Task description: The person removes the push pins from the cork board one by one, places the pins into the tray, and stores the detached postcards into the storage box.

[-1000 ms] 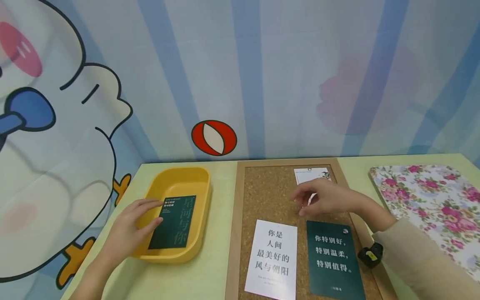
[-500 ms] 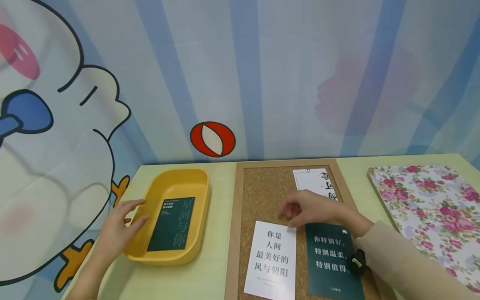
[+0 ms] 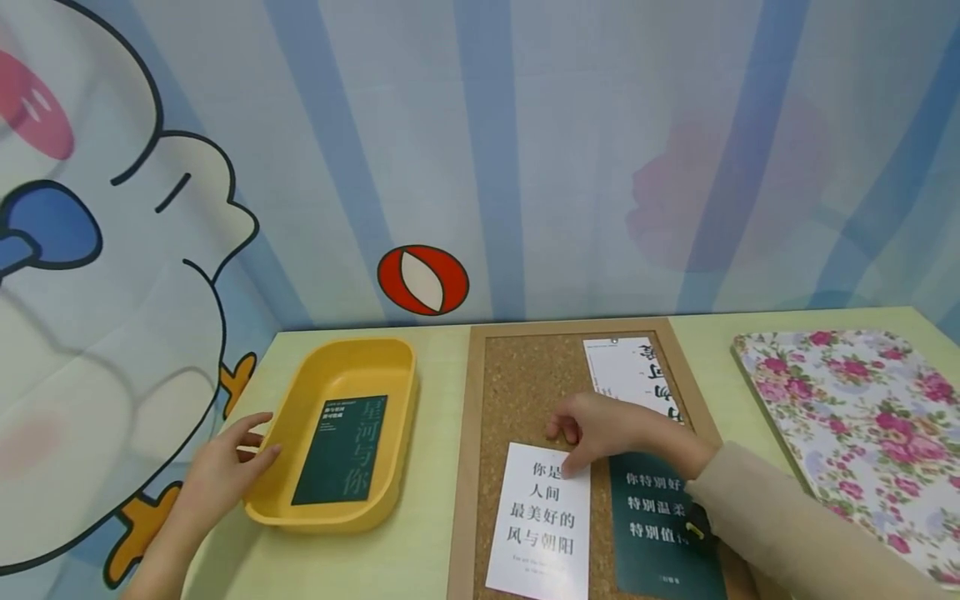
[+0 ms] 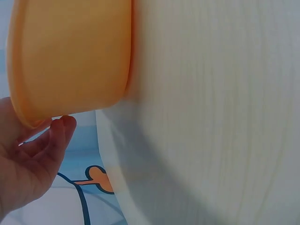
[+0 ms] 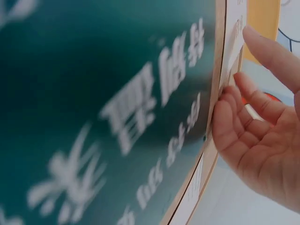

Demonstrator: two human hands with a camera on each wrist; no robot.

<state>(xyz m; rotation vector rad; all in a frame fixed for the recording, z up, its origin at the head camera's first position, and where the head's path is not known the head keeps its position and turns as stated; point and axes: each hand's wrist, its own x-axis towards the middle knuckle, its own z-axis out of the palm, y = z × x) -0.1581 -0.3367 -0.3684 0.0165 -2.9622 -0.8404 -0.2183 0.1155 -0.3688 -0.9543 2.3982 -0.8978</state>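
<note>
Fingers of your R hand (image 3: 606,425) bend loosely, thumb apart, over the top R corner of the white card (image 3: 536,533) on the cork board (image 3: 525,387) (contact hard to tell), while your L hand (image 3: 223,468), fingers loosely parted, is by the yellow tray (image 3: 356,377) w/ a green card (image 3: 337,454) inside.

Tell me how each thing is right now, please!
Tub: upright
Tub card: lying flat, print up
Corkboard: lying flat, partly covered
Back white card: print up, partly hidden
Front white card: print up, mostly in view
Dark card: print up, partly hidden
Flowery board: lying flat
Left fingers: slightly bent, nothing seen in them
Right fingers: curled, nothing seen in them
</note>
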